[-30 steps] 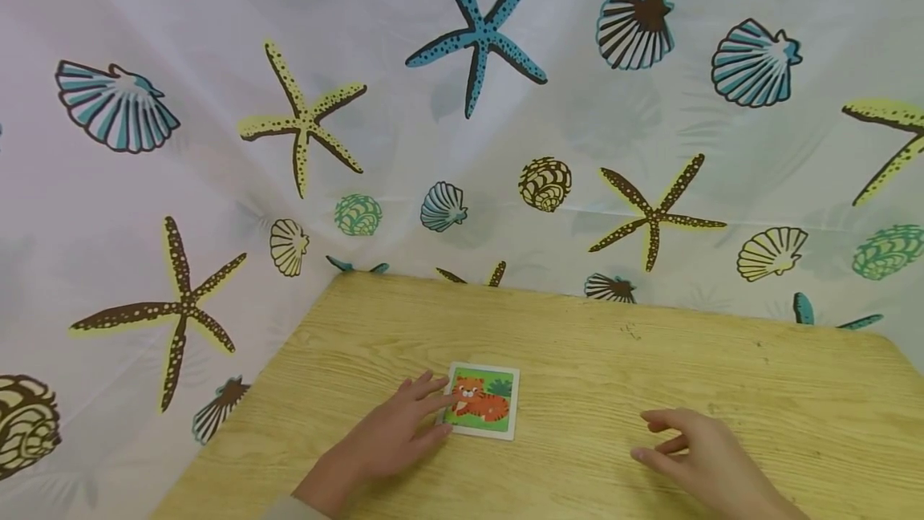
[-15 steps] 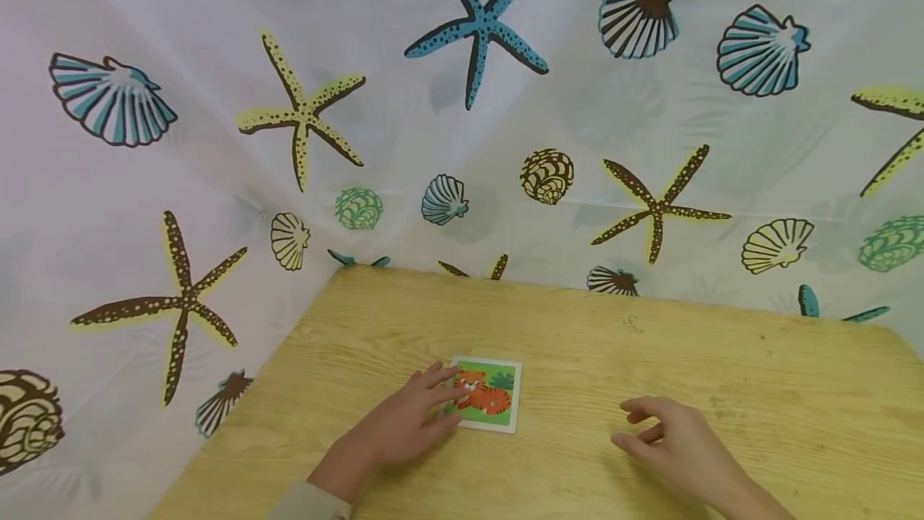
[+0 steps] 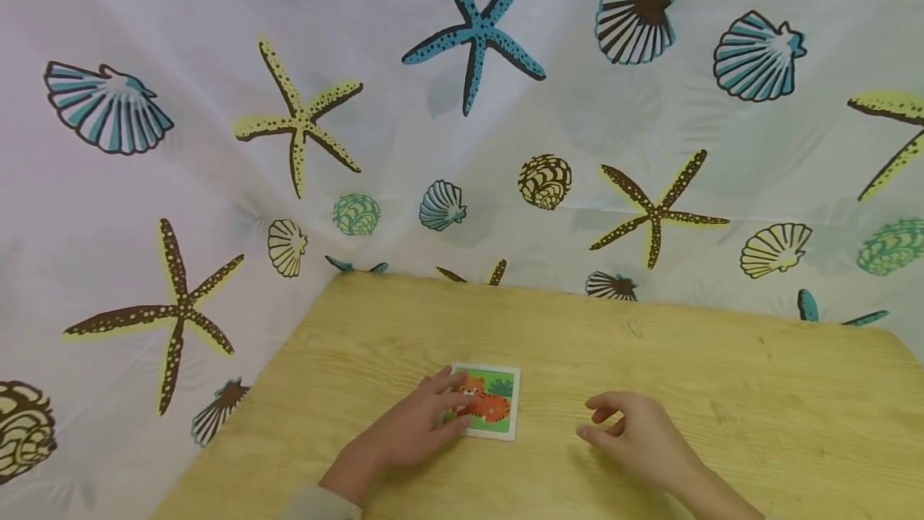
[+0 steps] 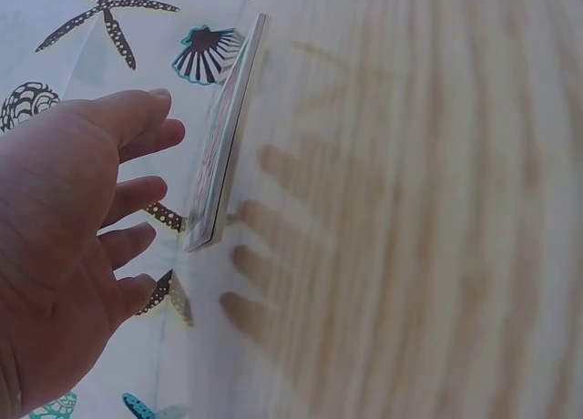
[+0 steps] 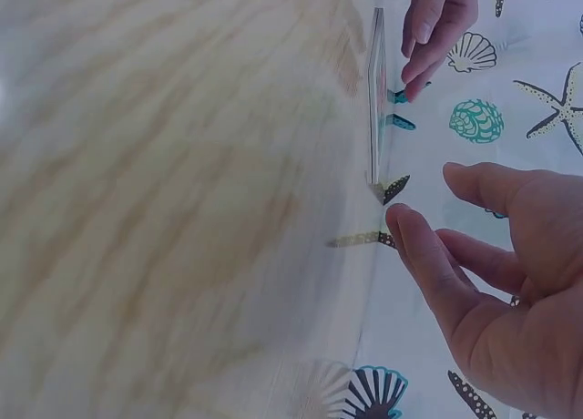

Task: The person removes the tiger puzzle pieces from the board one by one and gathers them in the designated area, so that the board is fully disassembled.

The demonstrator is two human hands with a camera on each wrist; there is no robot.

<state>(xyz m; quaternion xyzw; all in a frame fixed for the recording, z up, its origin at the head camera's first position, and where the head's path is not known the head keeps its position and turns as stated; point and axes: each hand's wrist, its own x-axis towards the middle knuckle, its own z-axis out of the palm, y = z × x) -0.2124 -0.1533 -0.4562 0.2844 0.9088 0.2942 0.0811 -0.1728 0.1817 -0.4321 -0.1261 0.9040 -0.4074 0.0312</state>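
Observation:
A square picture card (image 3: pixel 494 408) with an orange tiger on green and a white border lies flat on the wooden table. My left hand (image 3: pixel 415 433) hovers over its left side, fingers spread and slightly bent, covering part of the tiger's head. In the left wrist view a gap separates those fingers from the card (image 4: pixel 221 146). To the right of the card, my right hand (image 3: pixel 638 436) is held above the table. Its thumb and fingers are loosely curved and apart, with nothing between them, as the right wrist view also shows.
The wood-grain table (image 3: pixel 722 392) extends to both sides of the card. White cloth (image 3: pixel 549 247) printed with starfish and shells hangs along the back and left edges.
My right hand has moved left toward the card. My left hand has shifted slightly right, further over the card. The card has stayed in place on the table.

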